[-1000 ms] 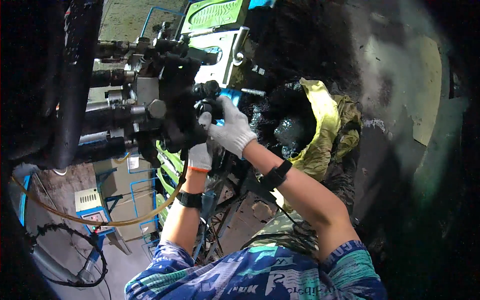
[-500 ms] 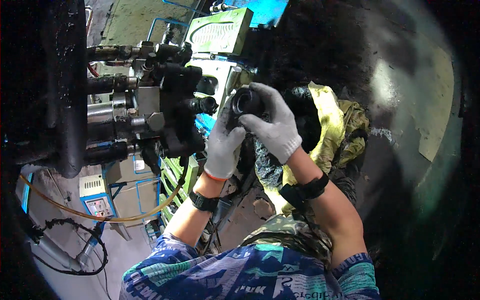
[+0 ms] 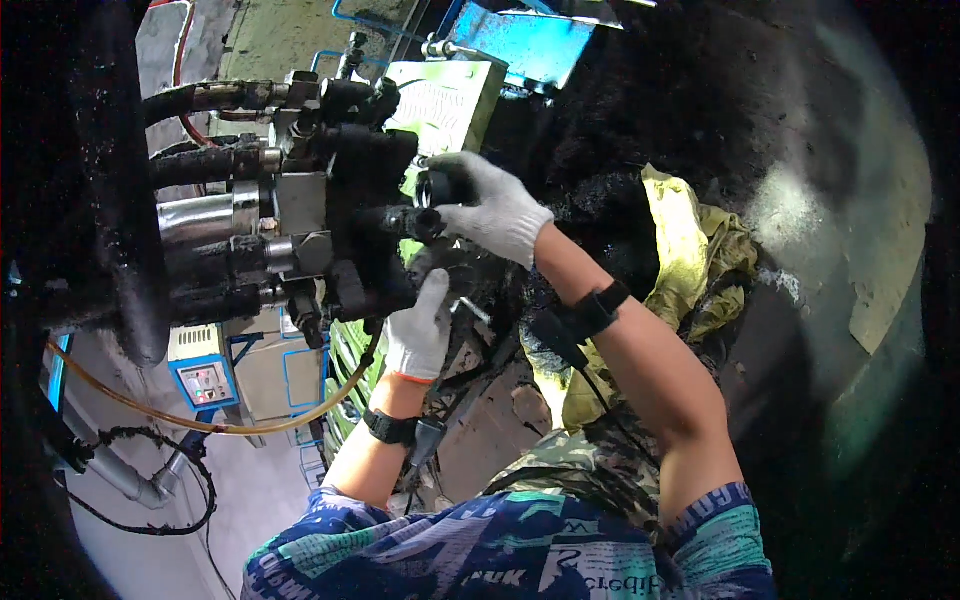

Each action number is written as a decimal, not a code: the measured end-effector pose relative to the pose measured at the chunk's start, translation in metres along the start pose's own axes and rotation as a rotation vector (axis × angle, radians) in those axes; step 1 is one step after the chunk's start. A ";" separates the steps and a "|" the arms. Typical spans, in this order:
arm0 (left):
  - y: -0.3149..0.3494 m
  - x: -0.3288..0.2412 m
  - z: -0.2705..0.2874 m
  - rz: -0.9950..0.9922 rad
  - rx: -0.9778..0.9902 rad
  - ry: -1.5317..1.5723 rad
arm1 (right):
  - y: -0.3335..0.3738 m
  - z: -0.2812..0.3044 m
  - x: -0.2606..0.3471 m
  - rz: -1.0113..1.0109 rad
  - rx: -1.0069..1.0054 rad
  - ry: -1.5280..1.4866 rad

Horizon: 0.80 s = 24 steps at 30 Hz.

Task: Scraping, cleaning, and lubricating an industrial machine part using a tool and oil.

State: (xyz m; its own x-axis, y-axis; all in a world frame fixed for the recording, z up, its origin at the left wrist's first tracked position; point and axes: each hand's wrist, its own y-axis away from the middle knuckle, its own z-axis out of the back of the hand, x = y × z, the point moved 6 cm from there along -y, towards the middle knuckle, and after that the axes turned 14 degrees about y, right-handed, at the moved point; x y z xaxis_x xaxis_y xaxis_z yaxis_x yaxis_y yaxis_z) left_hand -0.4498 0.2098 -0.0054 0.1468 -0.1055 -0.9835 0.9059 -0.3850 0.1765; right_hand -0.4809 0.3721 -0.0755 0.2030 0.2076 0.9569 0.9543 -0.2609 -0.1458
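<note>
Both my hands wear white knit gloves. My right hand (image 3: pixel 495 208) is closed around a short black ring-shaped part (image 3: pixel 434 188) with a hollow end. It holds this part just above a round black stub (image 3: pixel 428 224) that sticks out of the sooty machine block (image 3: pixel 370 210). Lower down, my left hand (image 3: pixel 418 328) is beside the block, under the stub. Its thumb points upward. The other fingers are lost in the dark area there, so whether they hold anything cannot be made out.
Thick black hoses and metal fittings (image 3: pixel 215 217) run leftward from the block. A yellowish hose (image 3: pixel 250 438) loops below. Behind stands a pale green panel (image 3: pixel 440 105) near a blue plate (image 3: pixel 525 45). Yellow sacking (image 3: pixel 675 235) lies right, a control box (image 3: pixel 203 375) lower left.
My hands have come apart. The right has carried the ring-shaped part leftward to the stub. My left hand has let go of it and dropped lower beside the block.
</note>
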 end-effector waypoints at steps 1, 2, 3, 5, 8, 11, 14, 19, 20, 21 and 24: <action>0.000 0.003 0.012 0.111 -0.143 -0.161 | -0.004 -0.007 -0.008 0.024 -0.008 -0.023; 0.001 0.007 0.023 0.223 -0.282 -0.321 | -0.005 -0.014 -0.019 0.008 0.042 -0.077; 0.000 0.009 0.046 0.121 -0.245 -0.126 | -0.007 -0.030 -0.014 0.037 0.072 -0.096; -0.006 0.009 0.047 0.049 -0.146 -0.063 | -0.010 -0.039 -0.012 0.066 0.087 -0.091; -0.010 0.016 0.049 0.048 -0.051 0.094 | -0.010 -0.040 -0.019 0.069 0.076 0.058; -0.019 0.026 0.087 -0.065 -0.100 0.034 | -0.016 -0.044 -0.011 0.200 0.072 -0.019; -0.038 0.022 0.141 -0.184 -0.200 -0.016 | -0.021 -0.048 -0.016 0.297 0.061 -0.066; -0.012 -0.001 0.161 -0.133 -0.130 -0.023 | -0.025 -0.046 -0.025 0.165 0.240 -0.156; -0.020 -0.004 0.160 -0.139 -0.128 -0.024 | -0.027 -0.049 -0.026 0.167 0.236 -0.154; -0.022 -0.010 0.161 -0.149 -0.128 -0.030 | -0.032 -0.058 -0.034 0.145 0.267 -0.258; -0.057 -0.031 0.158 -0.173 -0.127 -0.038 | -0.033 -0.075 -0.045 0.113 0.306 -0.365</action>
State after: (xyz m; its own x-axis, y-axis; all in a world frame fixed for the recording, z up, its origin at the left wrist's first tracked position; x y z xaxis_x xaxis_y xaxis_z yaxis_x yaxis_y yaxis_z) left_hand -0.5692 0.0903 0.0214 -0.0283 -0.0827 -0.9962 0.9594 -0.2819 -0.0039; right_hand -0.5377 0.3004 -0.0954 0.3201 0.5256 0.7882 0.9316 -0.0231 -0.3629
